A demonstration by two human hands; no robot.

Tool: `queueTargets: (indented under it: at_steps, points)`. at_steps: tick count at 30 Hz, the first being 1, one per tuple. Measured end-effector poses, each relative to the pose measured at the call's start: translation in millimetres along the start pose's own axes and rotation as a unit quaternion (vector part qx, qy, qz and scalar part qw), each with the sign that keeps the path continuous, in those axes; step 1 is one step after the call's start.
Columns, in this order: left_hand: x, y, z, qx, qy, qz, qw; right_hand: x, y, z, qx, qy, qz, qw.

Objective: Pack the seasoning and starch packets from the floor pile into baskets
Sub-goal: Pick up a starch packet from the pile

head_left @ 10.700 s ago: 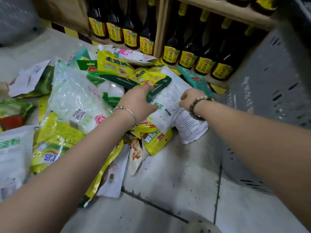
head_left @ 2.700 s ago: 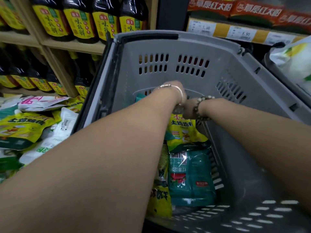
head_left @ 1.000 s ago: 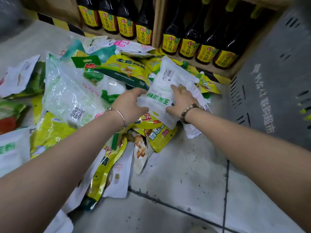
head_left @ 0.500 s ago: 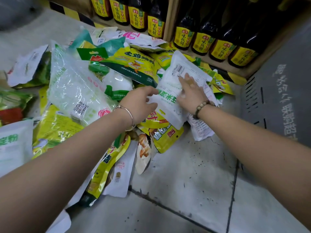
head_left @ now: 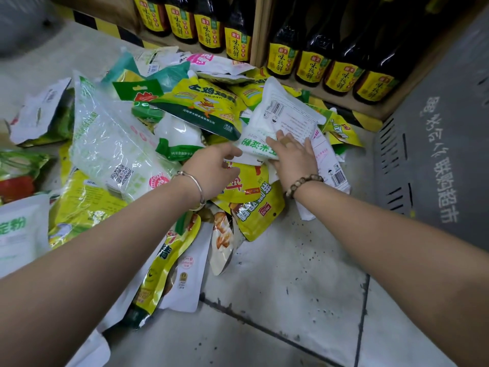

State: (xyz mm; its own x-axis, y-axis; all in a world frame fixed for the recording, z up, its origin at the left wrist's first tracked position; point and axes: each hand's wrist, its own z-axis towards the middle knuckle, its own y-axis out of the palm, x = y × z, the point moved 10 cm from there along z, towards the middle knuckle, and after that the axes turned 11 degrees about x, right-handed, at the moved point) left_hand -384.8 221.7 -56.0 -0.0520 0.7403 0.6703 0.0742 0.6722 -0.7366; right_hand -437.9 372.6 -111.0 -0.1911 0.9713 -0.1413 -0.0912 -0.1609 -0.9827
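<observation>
A pile of seasoning and starch packets (head_left: 127, 144) covers the floor on the left. On its right side lies a white corn starch packet (head_left: 280, 115) with green lettering, back side up. My right hand (head_left: 293, 157) rests flat on it with the fingers spread. My left hand (head_left: 214, 168) reaches in from the left; its thumb tip touches the packet's lower left edge, and the fingers are loosely bent over a yellow packet (head_left: 248, 186). The grey basket (head_left: 436, 160) stands at the right, only its outer wall showing.
Dark sauce bottles with yellow labels (head_left: 309, 62) fill a low wooden shelf right behind the pile. A large clear bag of white powder (head_left: 111, 144) leans at the left. Bare grey floor tiles (head_left: 291, 282) lie between the pile and the basket.
Both hands came out of the basket and back to the pile. In the last second the right hand settled flat on the white starch packet and the left hand closed in on its edge.
</observation>
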Motion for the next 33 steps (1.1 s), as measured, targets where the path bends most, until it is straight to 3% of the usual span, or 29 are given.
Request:
queueTargets:
  at_steps: [4,8,12,15,20,22,24,26,29,31,33]
  points:
    - [-4,-8,-1,0.025,-0.013,-0.050,0.998,12,-34,5,0.067,0.099,0.153,0.981]
    - [-6,-31,2,0.085,-0.020,-0.165,0.982,22,-87,-6,0.139,0.158,0.400,0.892]
    - [15,-34,-2,0.044,0.029,-0.221,0.974,10,-113,-7,0.027,0.193,0.590,0.783]
    - [41,-44,-9,0.024,0.076,-0.236,0.968,-3,-118,-12,-0.050,0.223,0.703,0.673]
    - [46,-28,-30,-0.128,-0.040,-0.349,0.927,-13,-85,-36,-0.096,0.342,0.730,0.584]
    - [37,-4,-48,-0.156,-0.107,-0.392,0.900,-21,-61,-47,-0.138,0.384,0.708,0.576]
    - [21,13,-58,-0.146,-0.174,-0.428,0.875,-20,-41,-55,-0.129,0.424,0.693,0.569]
    - [0,15,-56,-0.101,-0.210,-0.413,0.881,-20,-28,-62,-0.126,0.430,0.701,0.555]
    - [-21,8,-48,-0.025,-0.228,-0.356,0.906,-45,-18,-84,-0.227,0.411,0.726,0.502]
    - [-24,3,-45,0.020,-0.230,-0.330,0.915,-51,-9,-85,-0.256,0.386,0.709,0.531]
    - [-23,1,-42,0.048,-0.221,-0.311,0.923,-44,2,-80,-0.224,0.390,0.671,0.590]
